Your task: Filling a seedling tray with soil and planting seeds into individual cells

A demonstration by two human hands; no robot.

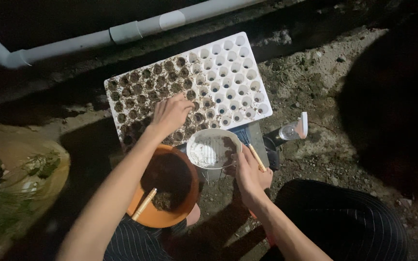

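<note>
The left hand (170, 113) is resting fingers-down on the white seedling tray (247, 58), fingertips bunched and pressing into a soil-filled cell near the tray's 6 o'clock edge. The right hand (248, 176) is pinching a thin wooden stick (257, 157) while its fingers are touching the rim of the white bowl (212, 149), which is holding pale powder and some dark soil. Cells from the tray's centre toward 9 o'clock are carrying soil; cells toward 3 o'clock are standing empty, so by my judgement roughly half the filling is done. An orange basin (189, 193) of soil, with a second stick (144, 204), is sitting at 6 o'clock of the tray. A white pipe (122, 33) is running at 12 o'clock.
</note>
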